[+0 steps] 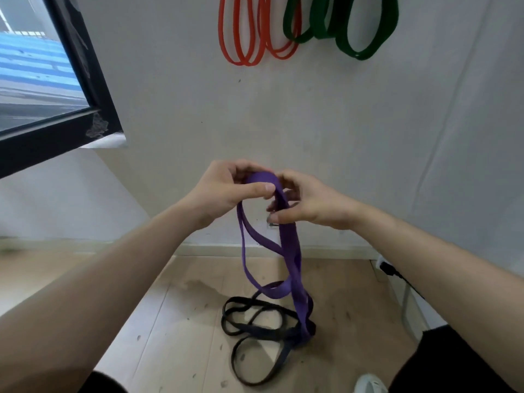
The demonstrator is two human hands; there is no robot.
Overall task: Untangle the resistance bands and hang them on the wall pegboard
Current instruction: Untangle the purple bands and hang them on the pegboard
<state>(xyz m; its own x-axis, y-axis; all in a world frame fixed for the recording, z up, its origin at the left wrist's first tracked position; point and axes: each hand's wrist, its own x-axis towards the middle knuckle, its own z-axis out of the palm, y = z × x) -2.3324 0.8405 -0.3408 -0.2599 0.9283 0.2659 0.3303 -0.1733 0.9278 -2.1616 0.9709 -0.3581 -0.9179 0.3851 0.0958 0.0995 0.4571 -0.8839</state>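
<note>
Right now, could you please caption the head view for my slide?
Left hand and right hand grip the purple band, its end tangled in black bands on the floor.

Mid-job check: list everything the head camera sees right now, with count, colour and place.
orange bands: several loops, orange, hanging on wall, top centre
green bands: several loops, green, hanging on wall, top right
purple band: looks like one, purple, held up, lower end among black bands
black bands: tangled, count unclear, black, on floor
window: one, black frame, left
plug: one, black, right edge
shoe: one, white, bottom right
left hand: grips purple band's top
right hand: pinches purple band beside it
</note>
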